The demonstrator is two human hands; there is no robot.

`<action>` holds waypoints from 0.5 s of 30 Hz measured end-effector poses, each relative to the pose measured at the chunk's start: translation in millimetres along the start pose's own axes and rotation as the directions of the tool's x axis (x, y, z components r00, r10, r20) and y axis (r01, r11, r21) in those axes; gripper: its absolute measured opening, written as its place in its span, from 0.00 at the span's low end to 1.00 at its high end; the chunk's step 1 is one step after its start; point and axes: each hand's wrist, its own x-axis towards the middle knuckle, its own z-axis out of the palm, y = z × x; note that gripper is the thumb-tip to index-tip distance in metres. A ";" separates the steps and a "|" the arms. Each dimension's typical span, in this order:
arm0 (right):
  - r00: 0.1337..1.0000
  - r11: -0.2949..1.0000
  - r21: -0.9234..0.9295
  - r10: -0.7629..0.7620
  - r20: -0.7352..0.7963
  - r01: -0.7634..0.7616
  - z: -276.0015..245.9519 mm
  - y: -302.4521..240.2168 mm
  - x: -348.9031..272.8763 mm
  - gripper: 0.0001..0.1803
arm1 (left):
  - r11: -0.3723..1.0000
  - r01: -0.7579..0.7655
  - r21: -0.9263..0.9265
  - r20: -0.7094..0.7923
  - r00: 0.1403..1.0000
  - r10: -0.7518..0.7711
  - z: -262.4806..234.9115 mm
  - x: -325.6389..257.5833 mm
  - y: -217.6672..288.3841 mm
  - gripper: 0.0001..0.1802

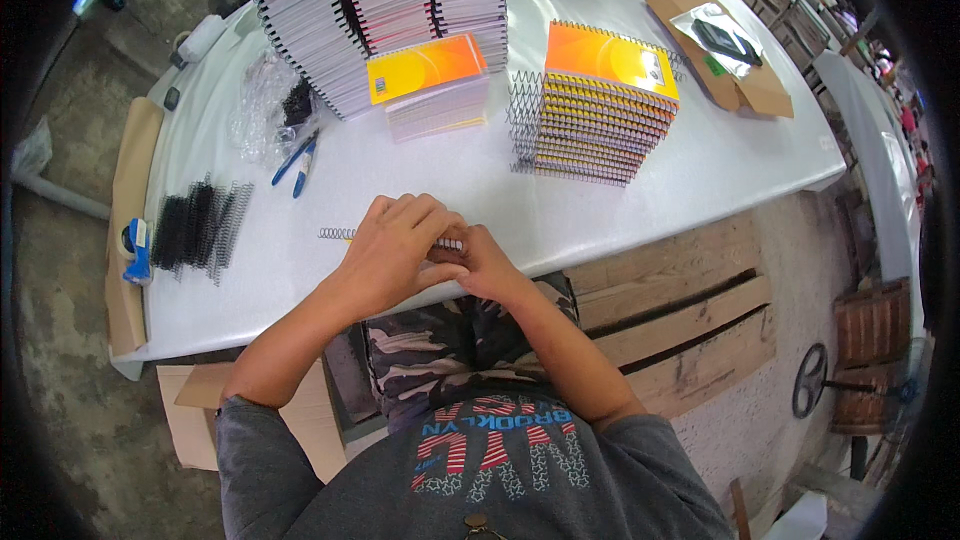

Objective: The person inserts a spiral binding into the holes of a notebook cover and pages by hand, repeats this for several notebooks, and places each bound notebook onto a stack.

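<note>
At the table's near edge, both my hands close around a small notebook, most of which they hide; only a sliver of yellow shows. A thin dark spiral wire coil [333,234] runs along its edge, its loose end sticking out to the left past my fingers. My left hand [396,240] arches over the notebook and coil with bent fingers. Against the right end, my right hand [487,262] has its fingers curled and pressed, touching the coil's turns between the hands. Which fingers grip the wire itself I cannot make out.
Ahead stand a stack of unbound orange-yellow booklets [428,72], a stack of coil-bound ones [605,125] and tall piles of spiral notebooks [385,0]. To the left lie blue-handled pliers [302,168], loose black coils [200,230] and a blue tape dispenser [138,250]. Cardboard [760,90] lies far right.
</note>
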 end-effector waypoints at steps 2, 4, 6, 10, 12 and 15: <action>0.994 0.953 0.285 -0.090 -0.059 0.104 -0.7 3.3 -1.4 0.11 | 1.000 -0.004 -0.022 -0.055 0.998 0.003 2.3 1.6 0.8 0.13; 1.000 0.968 -0.248 0.028 -0.011 -0.030 -7.0 2.4 0.1 0.11 | 0.993 0.007 0.114 0.026 1.000 -0.010 5.2 -1.1 -2.5 0.11; 1.000 0.955 -0.297 -0.015 0.000 0.014 -8.9 5.4 -0.1 0.11 | 0.997 -0.034 0.072 0.043 0.999 0.031 -0.4 -1.4 -4.1 0.10; 0.999 0.939 -0.343 0.014 0.033 -0.002 -10.1 16.1 -0.3 0.12 | 0.996 -0.024 0.083 0.089 0.996 0.017 -11.6 2.9 7.3 0.08; 0.996 0.942 -0.323 -0.089 0.023 0.092 -9.8 18.1 1.4 0.11 | 0.997 -0.007 0.072 0.062 0.998 0.002 -10.0 5.3 17.3 0.06; 0.996 0.972 -0.220 -0.080 0.045 0.087 -13.3 -5.3 -5.9 0.12 | 0.997 -0.012 0.081 0.056 0.998 0.007 -3.6 2.4 10.2 0.06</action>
